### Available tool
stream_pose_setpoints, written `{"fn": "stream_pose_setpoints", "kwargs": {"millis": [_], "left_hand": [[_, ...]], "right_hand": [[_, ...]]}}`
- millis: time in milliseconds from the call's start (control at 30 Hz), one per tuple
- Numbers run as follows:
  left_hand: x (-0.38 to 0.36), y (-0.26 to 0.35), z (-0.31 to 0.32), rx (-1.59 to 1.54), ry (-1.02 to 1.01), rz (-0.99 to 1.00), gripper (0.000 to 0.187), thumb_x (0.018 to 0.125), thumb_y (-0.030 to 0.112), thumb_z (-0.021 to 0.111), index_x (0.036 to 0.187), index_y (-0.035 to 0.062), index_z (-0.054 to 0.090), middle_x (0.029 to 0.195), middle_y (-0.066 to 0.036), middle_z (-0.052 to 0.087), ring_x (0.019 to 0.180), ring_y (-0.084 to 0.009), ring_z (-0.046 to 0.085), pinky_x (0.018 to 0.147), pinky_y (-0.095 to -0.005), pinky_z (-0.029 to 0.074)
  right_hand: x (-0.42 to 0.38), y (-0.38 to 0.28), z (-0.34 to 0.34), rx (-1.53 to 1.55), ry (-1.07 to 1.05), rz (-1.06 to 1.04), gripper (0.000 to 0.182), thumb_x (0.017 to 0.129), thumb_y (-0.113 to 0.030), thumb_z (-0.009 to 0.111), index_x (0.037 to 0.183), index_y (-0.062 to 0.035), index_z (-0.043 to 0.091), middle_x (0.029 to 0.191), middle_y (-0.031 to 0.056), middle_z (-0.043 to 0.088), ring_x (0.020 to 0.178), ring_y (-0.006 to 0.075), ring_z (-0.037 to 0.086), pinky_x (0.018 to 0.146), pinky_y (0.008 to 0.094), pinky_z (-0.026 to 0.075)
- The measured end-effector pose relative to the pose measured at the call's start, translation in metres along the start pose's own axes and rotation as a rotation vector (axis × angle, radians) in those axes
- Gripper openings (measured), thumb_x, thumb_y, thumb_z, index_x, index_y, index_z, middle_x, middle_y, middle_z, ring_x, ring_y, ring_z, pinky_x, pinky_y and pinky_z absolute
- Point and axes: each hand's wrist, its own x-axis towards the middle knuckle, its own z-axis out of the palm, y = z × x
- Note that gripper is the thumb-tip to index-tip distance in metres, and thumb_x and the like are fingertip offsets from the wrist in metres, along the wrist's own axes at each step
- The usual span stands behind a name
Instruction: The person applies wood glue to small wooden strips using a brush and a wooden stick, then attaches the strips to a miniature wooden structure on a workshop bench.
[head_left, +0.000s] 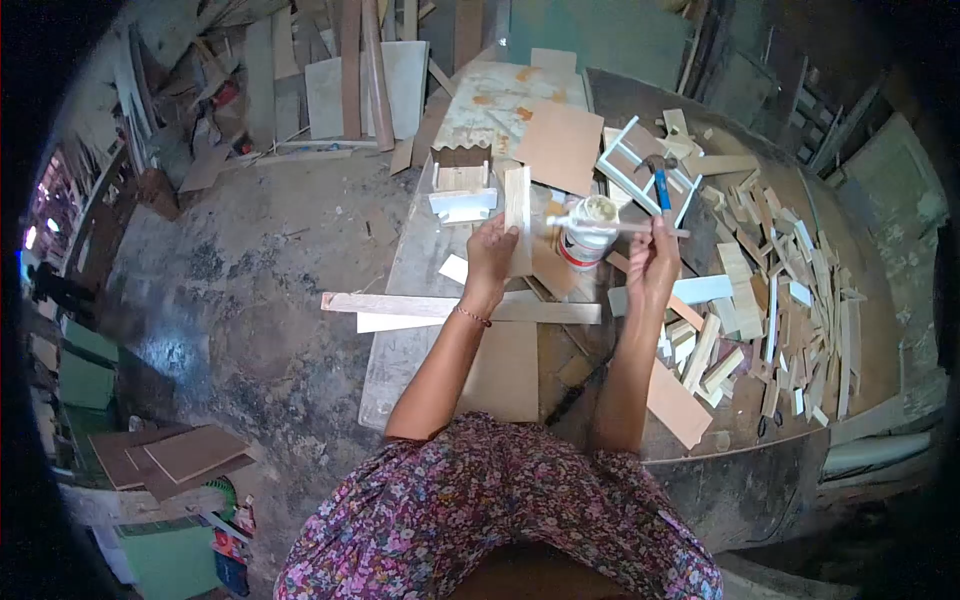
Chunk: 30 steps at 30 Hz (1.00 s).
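My left hand (pixel 490 258) is closed on a small flat piece of pale wood (pixel 518 205), held upright above the workbench (pixel 410 265). In my right hand (pixel 655 262) a thin wooden stick (pixel 645 229) is pinched, lying level and pointing left, with a white, glue-like smear at its far end. The stick passes in front of an open white tub (pixel 582 252) holding a pale paste. Left of the wood piece stands a small house-like model (pixel 462 185) with a wavy-edged roof. Just beyond my right hand lies a hammer (pixel 661 188) with a blue handle.
A white frame (pixel 630 175) and a square brown board (pixel 560 145) lie farther back. Many wood offcuts (pixel 790 280) cover the right side. A long wood strip (pixel 385 304) overhangs the bench's left edge. Scissors (pixel 768 424) lie near the front right; boards (pixel 370 90) lean behind.
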Motion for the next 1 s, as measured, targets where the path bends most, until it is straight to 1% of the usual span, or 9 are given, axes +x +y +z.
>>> {"fn": "stream_pose_setpoints", "kwargs": {"millis": [33,67,100,267,367,500,633,767,1000], "left_hand": [[-0.001,0.001,-0.006,-0.046,0.000,0.007,0.028,0.079,0.002,0.047,0.106,-0.0056,0.045,0.092,-0.006,0.054,0.078,-0.0104,0.051,0.071,-0.0226,0.042],[-0.002,0.001,-0.014,-0.092,0.003,0.012,0.029,0.079,0.002,0.047,0.107,-0.0056,0.045,0.091,-0.006,0.054,0.078,-0.0112,0.052,0.071,-0.0235,0.042],[-0.005,0.005,-0.021,-0.136,0.007,0.017,0.030,0.079,0.003,0.047,0.108,-0.0055,0.044,0.091,-0.006,0.054,0.078,-0.0119,0.052,0.071,-0.0244,0.042],[-0.027,0.045,-0.052,-0.102,0.123,0.079,0.035,0.076,0.005,0.051,0.108,-0.0061,0.042,0.091,-0.007,0.055,0.078,-0.0122,0.053,0.070,-0.0240,0.043],[-0.040,0.072,-0.067,-0.122,0.195,0.082,0.034,0.075,0.002,0.051,0.106,-0.0074,0.042,0.087,-0.008,0.055,0.075,-0.0119,0.053,0.066,-0.0230,0.043],[-0.047,0.086,-0.095,-0.088,0.238,0.130,0.036,0.074,0.003,0.053,0.107,-0.0077,0.042,0.082,-0.006,0.055,0.073,-0.0116,0.053,0.065,-0.0226,0.042],[-0.055,0.100,-0.112,-0.040,0.249,0.135,0.037,0.074,0.002,0.053,0.107,-0.0076,0.041,0.081,-0.006,0.055,0.071,-0.0106,0.052,0.063,-0.0210,0.041],[-0.059,0.109,-0.120,-0.056,0.279,0.144,0.038,0.073,0.002,0.053,0.108,-0.0076,0.041,0.084,-0.007,0.056,0.071,-0.0104,0.052,0.064,-0.0202,0.041],[-0.051,0.116,-0.141,-0.043,0.231,0.116,0.040,0.072,0.003,0.055,0.108,-0.0066,0.041,0.086,-0.009,0.057,0.075,-0.0121,0.052,0.067,-0.0228,0.041]], "right_hand": [[-0.009,0.009,0.002,0.095,0.007,0.063,0.014,0.078,-0.009,0.055,0.085,0.0011,0.049,0.077,0.0069,0.054,0.059,0.0091,0.051,0.053,0.0192,0.047],[-0.019,0.016,0.003,0.211,-0.107,0.122,0.015,0.078,-0.011,0.054,0.086,0.0013,0.049,0.078,0.0066,0.054,0.059,0.0093,0.051,0.053,0.0188,0.047],[-0.027,0.024,0.006,0.283,-0.057,0.209,0.016,0.079,-0.012,0.053,0.088,0.0007,0.049,0.076,0.0065,0.054,0.059,0.0097,0.051,0.052,0.0194,0.047],[-0.058,0.065,0.013,0.323,-0.051,0.392,0.020,0.084,-0.022,0.045,0.088,-0.0018,0.046,0.072,0.0080,0.052,0.058,0.0154,0.052,0.050,0.0214,0.047],[-0.079,0.072,0.035,0.213,-0.025,0.400,0.022,0.085,-0.024,0.042,0.087,-0.0024,0.046,0.072,0.0086,0.054,0.059,0.0181,0.053,0.049,0.0222,0.046],[-0.109,0.079,0.065,0.098,-0.223,0.310,0.013,0.082,-0.017,0.049,0.086,-0.0045,0.045,0.075,0.0071,0.056,0.059,0.0137,0.054,0.050,0.0211,0.046],[-0.126,0.094,0.074,0.030,-0.291,0.329,0.011,0.079,-0.010,0.053,0.087,-0.0042,0.047,0.073,0.0039,0.054,0.059,0.0108,0.053,0.052,0.0202,0.046],[-0.136,0.099,0.080,-0.015,-0.256,0.363,0.011,0.078,-0.007,0.052,0.086,-0.0013,0.047,0.071,0.0058,0.053,0.058,0.0136,0.056,0.049,0.0216,0.047],[-0.141,0.106,0.091,-0.010,-0.395,0.325,0.008,0.075,-0.002,0.055,0.080,0.0014,0.050,0.079,0.0131,0.056,0.060,0.0152,0.056,0.052,0.0233,0.049]]}}
